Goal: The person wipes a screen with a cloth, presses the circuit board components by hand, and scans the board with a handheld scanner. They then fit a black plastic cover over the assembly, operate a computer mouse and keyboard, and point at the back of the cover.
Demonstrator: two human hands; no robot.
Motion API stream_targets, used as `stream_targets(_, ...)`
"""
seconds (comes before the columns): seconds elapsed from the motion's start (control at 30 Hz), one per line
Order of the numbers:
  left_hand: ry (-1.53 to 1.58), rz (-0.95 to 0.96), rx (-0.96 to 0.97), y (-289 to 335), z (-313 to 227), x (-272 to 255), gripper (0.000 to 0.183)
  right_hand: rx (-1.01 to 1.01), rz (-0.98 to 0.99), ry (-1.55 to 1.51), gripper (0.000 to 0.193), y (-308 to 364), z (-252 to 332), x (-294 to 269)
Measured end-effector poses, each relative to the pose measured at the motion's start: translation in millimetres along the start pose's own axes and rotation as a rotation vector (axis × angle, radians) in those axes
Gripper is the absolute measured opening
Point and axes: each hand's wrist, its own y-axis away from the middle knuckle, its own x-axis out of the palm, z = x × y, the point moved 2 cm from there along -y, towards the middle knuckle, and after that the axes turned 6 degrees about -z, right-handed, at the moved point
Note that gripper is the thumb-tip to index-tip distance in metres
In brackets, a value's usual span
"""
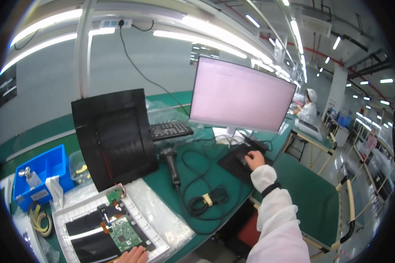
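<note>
My right hand (253, 161) is curled over a dark computer mouse (244, 162) on a black mouse pad (229, 165); the fingers hide part of the mouse. At the lower edge, my left hand (134, 255) lies with fingers stretched out at the near side of an opened white-framed device (159, 249). A green circuit board (125, 234) sits inside it, with orange flat cables and black panels around. Just beyond the pad stands a monitor (243, 94) with a pale pinkish screen.
A black handheld scanner (171, 166) and its coiled cable (206, 199) lie mid-table. A black panel (114, 136) stands upright beside a keyboard (171, 130). At left are a blue bin (44, 175) and tape rolls (41, 222). Another person (308, 109) works farther off.
</note>
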Motion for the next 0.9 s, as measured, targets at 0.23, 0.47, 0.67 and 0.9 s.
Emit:
stream_targets(0.23, -0.033, 0.007, -0.003, -4.1, -0.9, -0.6, 0.069, 0.011, 0.138, 0.103, 0.045, 18.3, -4.0, 17.2)
stream_targets(0.47, -0.036, 0.014, -0.024, -7.9, -3.2, -0.8, 0.068, -0.026, 0.083, 0.164, 0.049, 25.1, -3.0, 28.0)
stream_targets(0.67, -0.03, 0.01, -0.028, -6.8, -1.3, 0.1, 0.069, -0.047, 0.087, 0.225, 0.051, 25.3, 8.8, 29.4)
stream_targets(0.9, -0.024, 0.037, -0.043, -7.2, -2.0, -0.2, 0.07, -0.038, 0.076, 0.246, 0.047, 21.4, 2.4, 35.1)
